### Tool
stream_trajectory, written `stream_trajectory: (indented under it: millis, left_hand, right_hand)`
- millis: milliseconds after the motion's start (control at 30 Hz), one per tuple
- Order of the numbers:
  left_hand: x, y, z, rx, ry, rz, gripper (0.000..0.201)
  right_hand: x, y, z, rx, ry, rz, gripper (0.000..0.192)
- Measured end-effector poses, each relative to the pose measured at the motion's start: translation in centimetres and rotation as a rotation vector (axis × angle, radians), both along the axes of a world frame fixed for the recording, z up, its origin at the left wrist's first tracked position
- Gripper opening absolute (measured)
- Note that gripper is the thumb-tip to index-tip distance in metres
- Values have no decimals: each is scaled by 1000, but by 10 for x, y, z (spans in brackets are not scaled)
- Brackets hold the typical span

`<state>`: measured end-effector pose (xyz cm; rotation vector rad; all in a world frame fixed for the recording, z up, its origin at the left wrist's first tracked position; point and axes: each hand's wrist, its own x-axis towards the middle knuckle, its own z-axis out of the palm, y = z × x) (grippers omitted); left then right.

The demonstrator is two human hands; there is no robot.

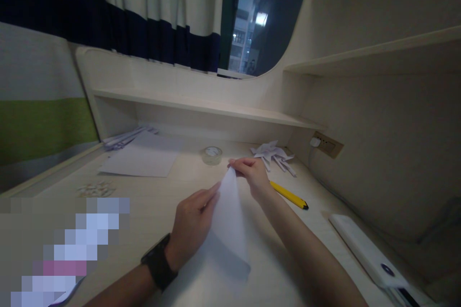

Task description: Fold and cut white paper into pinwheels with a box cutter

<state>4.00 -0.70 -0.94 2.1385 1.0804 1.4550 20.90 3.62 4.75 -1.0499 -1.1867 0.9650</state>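
Head view shows us a pale tabletop [151, 206] with a sheet of white paper [230, 230] standing up from it as a tall, narrow fold, its point uppermost. Our right hand [254, 175] pinches that point, the fingers [239, 163] closed on the tip, which seems to be what keeps the fold upright and taut. Our left hand [192, 223], with a dark watch [158, 261] on the wrist, lies flat against the near face of the paper, its fingers stretched along the sloping edge and pressing rather than grasping, most likely to bed the crease down while the other hand holds the tip steady. So the paper sits between the two hands, its lower edge resting on the tabletop just below the left palm. Just beyond the right fingers lies a roll of clear tape [212, 154], and farther to that hand's outer side a heap of folded paper pieces [273, 156] near a wall socket [326, 144]. A yellow pen [289, 195] lies just beside the right wrist, within easy reach. Beyond the left fingers a flat blank sheet [144, 158] waits with more papers [124, 138] behind it, and some small scraps [95, 189] lie off to the left. A white oblong device [367, 252] rests well apart, out past the right forearm.
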Motion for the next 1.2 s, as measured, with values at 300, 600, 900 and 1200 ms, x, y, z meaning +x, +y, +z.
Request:
stream_trajectory:
  millis: [300,600,900,1200]
  left_hand:
    - [0,-2,3,-14,-14,27,28]
    - [-1,-1,5,-32,-19,57,28]
    - [-1,-2,10,-105,-26,36,30]
    - [-4,7,10,-201,-66,72,29]
  right_hand:
    - [4,3,1,144,-96,-208,28]
    - [5,5,-5,2,-174,46,32]
    - [0,5,-8,102,-153,-33,27]
    - [-6,6,-18,-78,-178,51,41]
